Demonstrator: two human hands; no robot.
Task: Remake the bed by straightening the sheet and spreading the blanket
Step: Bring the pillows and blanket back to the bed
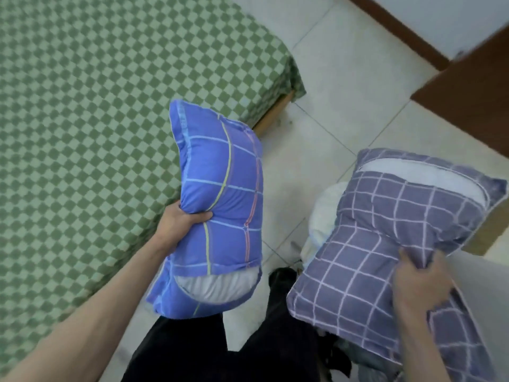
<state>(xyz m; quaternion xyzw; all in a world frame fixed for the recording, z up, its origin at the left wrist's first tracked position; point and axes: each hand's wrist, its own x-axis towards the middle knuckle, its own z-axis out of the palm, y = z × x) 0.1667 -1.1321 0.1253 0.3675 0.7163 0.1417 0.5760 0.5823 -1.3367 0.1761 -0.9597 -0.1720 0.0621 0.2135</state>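
Beside the bed [82,106], hands grip two pillows; right fingers [407,260] mostly buried in fabric

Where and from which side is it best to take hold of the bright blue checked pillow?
Probably at its pinched middle, from the long edge facing the bed. The bright blue checked pillow is soft and bends there, so fingers can close round it, as the left hand does. Avoid the end near the person, where the cover gapes over white filling.

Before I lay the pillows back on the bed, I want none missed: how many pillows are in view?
2. The bright blue pillow is gripped by the left hand beside the bed's edge; the purple checked pillow is gripped by the right hand over the floor. Others may lie out of frame.
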